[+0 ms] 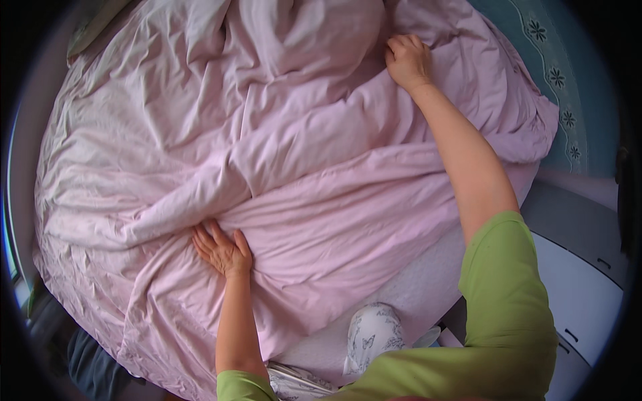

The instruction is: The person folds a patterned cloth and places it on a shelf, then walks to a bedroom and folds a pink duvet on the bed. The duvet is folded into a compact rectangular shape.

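Note:
A wrinkled pink duvet or bed cover (311,150) is spread over the bed, with a long raised fold running across it from lower left to upper right. Below that fold, my left hand (223,250) rests flat on the cloth with its fingers apart. My right hand (409,57) is at the upper right, beside a puffed-up part of the cover. Its fingers are curled down against the fabric; whether they pinch the cloth cannot be told.
A knee in patterned white trousers (373,336) is against the bed's near edge. White and grey drawers (577,290) stand at the right. A blue-green cloth with a flowered border (556,77) hangs at the upper right. Dark fabric (93,363) lies at the lower left.

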A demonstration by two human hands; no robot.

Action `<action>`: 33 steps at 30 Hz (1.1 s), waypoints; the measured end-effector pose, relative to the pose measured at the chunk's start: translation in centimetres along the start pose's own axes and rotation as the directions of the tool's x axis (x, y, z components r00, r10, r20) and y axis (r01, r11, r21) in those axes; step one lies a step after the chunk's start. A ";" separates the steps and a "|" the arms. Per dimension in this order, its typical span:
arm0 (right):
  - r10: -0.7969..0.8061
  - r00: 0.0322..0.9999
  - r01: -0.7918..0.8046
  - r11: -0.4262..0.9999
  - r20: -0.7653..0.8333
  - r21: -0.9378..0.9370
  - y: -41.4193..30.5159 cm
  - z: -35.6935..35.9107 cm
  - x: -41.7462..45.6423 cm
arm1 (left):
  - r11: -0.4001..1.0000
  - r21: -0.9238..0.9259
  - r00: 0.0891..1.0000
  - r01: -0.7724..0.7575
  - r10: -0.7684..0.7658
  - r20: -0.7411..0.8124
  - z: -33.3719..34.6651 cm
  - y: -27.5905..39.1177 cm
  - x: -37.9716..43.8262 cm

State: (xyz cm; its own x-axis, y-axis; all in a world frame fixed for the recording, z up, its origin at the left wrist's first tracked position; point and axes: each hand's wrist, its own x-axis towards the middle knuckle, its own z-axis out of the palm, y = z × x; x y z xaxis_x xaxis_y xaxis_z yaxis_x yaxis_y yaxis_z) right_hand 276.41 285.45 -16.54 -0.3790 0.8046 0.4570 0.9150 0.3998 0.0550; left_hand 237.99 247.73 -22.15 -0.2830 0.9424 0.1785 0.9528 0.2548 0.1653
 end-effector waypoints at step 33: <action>-0.054 0.854 -0.091 0.964 0.518 0.251 4.9 5.3 0.7 | 0.952 -0.125 0.960 -0.279 0.277 -0.030 -6.1 31.6 54.0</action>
State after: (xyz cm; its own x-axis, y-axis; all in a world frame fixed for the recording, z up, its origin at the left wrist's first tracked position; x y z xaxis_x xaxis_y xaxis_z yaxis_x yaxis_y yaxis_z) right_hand 279.90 290.32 -20.69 -0.4451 0.8925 -0.0729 0.8814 0.4223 -0.2118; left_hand 252.18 305.33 -1.39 -0.0110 0.9690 0.2467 0.9723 -0.0472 0.2288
